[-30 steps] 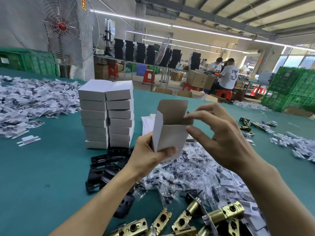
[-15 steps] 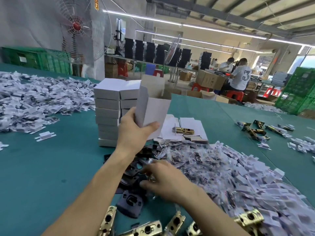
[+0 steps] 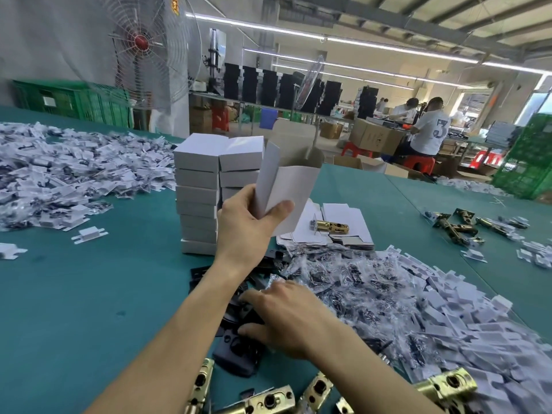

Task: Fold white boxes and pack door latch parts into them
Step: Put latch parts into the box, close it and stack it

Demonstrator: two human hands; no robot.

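Note:
My left hand point(image 3: 248, 227) holds an open white box point(image 3: 286, 189) upright in the air, thumb on its front face, top flap up. Low over the green table point(image 3: 74, 294), my right hand point(image 3: 286, 318) reaches into a heap of black latch plates point(image 3: 236, 351), with fingers curled around the black pieces. Brass latch bodies point(image 3: 268, 398) lie along the near edge. Behind the held box lies a flat stack of unfolded box blanks point(image 3: 343, 231) with one brass latch point(image 3: 330, 227) on top.
Two stacks of closed white boxes point(image 3: 209, 189) stand behind my left hand. Bagged screw packs and white inserts point(image 3: 403, 300) spread right; another big heap point(image 3: 59, 174) lies at the left. More brass latches point(image 3: 460, 225) at far right. Workers sit beyond the table.
My right hand left the box's top flap and dropped to the black plates. The left hand raised the box and carried it toward the white stacks.

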